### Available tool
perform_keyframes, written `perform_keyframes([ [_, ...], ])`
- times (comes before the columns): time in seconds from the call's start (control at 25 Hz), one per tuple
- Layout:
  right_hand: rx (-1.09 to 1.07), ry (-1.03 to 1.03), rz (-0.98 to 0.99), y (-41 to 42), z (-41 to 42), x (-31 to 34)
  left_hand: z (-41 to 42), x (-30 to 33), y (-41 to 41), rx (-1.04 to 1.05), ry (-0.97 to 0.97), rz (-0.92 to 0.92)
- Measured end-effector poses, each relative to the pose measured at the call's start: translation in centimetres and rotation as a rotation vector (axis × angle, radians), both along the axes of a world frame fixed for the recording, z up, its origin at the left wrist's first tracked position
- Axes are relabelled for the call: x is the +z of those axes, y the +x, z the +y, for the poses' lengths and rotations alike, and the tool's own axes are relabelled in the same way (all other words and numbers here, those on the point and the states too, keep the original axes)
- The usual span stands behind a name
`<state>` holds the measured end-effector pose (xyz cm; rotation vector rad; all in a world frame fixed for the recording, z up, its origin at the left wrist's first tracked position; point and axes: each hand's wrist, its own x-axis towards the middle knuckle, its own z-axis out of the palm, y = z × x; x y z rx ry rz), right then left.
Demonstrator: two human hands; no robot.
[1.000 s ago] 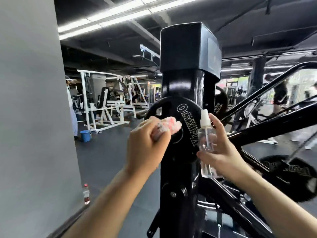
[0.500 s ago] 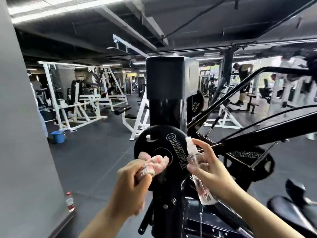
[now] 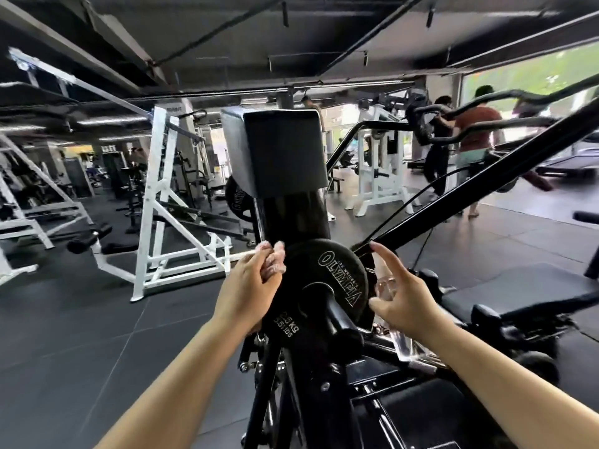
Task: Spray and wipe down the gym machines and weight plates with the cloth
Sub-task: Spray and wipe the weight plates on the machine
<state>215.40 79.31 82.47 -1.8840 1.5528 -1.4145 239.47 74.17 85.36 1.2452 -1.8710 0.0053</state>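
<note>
At the centre of the frame, a black weight plate (image 3: 324, 286) sits on a peg of a black gym machine (image 3: 291, 215), its white lettering facing the camera. Above it rises the machine's glossy black column, capped by a boxy black pad (image 3: 278, 150).

Left of the plate, the left hand (image 3: 248, 291) grips a pale pinkish cloth (image 3: 275, 264), fingers curled round it. The cloth is bunched against the plate's upper left edge, where the plate meets the column.

Right of the plate, the right hand (image 3: 405, 299) holds a clear spray bottle (image 3: 393, 315). Its thumb and lower fingers wrap the bottle's body, while the forefinger stretches up toward the top of the bottle. The bottle stands just beside the plate's right edge, tilted slightly; blur hides the nozzle, so I cannot tell which way it points. The bottle's lower end shows below the wrist, over the machine's frame.

A black bar (image 3: 470, 202) slants from the plate toward the upper right of the frame. At the lower right lies a black padded seat (image 3: 505, 286).

On the left side stand white machine frames (image 3: 155, 215) on the dark rubber floor (image 3: 97, 319). In the upper right, several people (image 3: 470, 140) stand near bright windows, blurred.
</note>
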Motion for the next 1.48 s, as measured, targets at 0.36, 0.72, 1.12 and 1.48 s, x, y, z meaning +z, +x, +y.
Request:
perform_keyframes([
  [0.36, -0.017, -0.013, 0.125, 2.2, -1.2, 0.2, -1.2, -0.7, 0.2, 0.076, -0.051, -0.141],
  [0.72, -0.124, -0.03, 0.052, 1.1, -1.0, -2.8, 1.2, -5.4, 1.6, 0.092, 0.276, 0.239],
  [1.12, -0.09, -0.013, 0.033, 1.9, 0.5, -2.2, 1.0, -5.6, 3.8, -0.017, 0.481, 0.58],
  [1.48, -0.048, 0.127, 0.206, 1.4, 1.8, -3.4, 0.7, -3.2, 3.0, -0.128, 0.467, 0.687],
])
